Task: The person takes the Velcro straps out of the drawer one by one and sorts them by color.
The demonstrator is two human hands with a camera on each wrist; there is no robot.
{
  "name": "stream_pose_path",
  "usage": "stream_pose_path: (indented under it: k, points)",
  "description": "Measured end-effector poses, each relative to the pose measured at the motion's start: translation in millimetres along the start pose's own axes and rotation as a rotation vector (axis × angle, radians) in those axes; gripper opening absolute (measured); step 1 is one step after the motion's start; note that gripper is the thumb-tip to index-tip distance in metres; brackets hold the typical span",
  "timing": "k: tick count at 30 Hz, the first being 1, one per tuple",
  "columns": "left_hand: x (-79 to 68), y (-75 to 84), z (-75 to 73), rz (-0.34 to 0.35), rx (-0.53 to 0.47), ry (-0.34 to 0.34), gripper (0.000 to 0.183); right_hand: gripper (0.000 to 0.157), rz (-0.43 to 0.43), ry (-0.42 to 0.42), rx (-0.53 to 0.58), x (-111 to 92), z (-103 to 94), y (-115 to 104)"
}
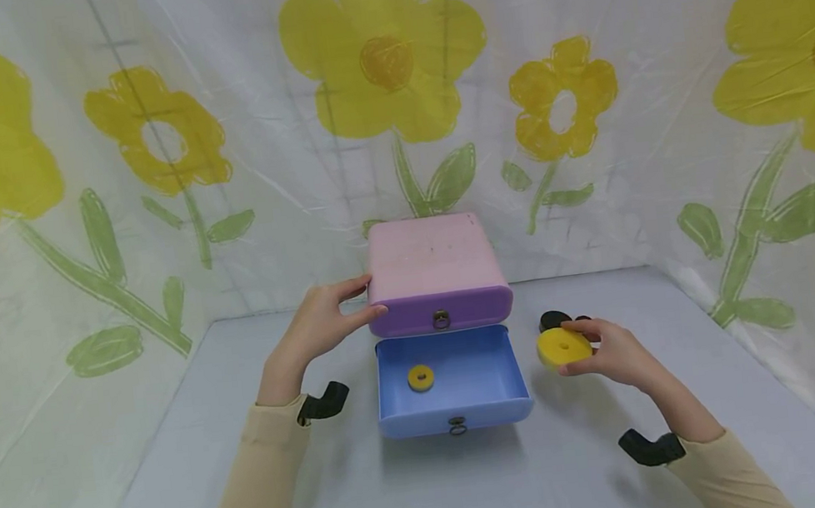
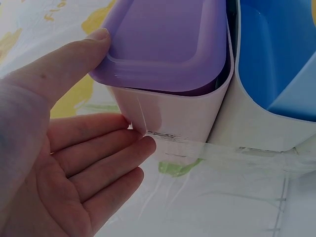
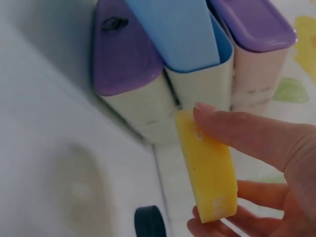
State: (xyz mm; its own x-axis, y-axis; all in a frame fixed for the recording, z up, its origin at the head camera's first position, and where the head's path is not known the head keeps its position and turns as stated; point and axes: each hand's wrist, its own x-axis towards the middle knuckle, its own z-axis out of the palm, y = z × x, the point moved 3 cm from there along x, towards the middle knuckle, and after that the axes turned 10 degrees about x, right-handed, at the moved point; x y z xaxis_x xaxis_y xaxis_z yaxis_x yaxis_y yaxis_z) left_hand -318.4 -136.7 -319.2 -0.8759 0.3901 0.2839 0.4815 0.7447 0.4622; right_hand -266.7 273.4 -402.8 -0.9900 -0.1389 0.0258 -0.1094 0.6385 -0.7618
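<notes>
My right hand (image 1: pixel 615 352) pinches a thick yellow disc (image 1: pixel 563 348) with a small centre hole, held right of the drawer unit; raised marks show on its side (image 3: pixel 207 168) in the right wrist view. A smaller yellow disc (image 1: pixel 421 378) lies in the pulled-out blue drawer (image 1: pixel 473 364). My left hand (image 1: pixel 317 323) touches the left side of the pink top box (image 1: pixel 430 255). In the left wrist view its thumb rests on the edge of the purple drawer front (image 2: pixel 163 44), with the fingers straight along the side.
Behind the yellow disc, a black disc (image 1: pixel 554 319) and a small dark piece (image 1: pixel 583 319) rest on the pale table (image 1: pixel 436 502). A lower purple drawer (image 3: pixel 126 54) sits beneath the blue one. A flower-printed sheet (image 1: pixel 278 176) hangs close behind the unit.
</notes>
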Motion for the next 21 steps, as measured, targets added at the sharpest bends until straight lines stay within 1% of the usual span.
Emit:
stream_pose_path:
  k: [6, 15, 21]
  points:
    - [-0.3, -0.2, 0.4, 0.006, 0.004, 0.004, 0.073, 0.080, 0.034, 0.005, 0.013, 5.5, 3.5, 15.2]
    - [0.0, -0.6, 1.0, 0.004, 0.016, 0.004, 0.074, 0.079, 0.051, 0.008, 0.014, 14.4, 9.2, 38.1]
    - [0.3, -0.9, 1.1, 0.004, 0.010, 0.004, 0.074, 0.078, 0.052, 0.013, 0.003, 18.7, 12.3, 48.0]
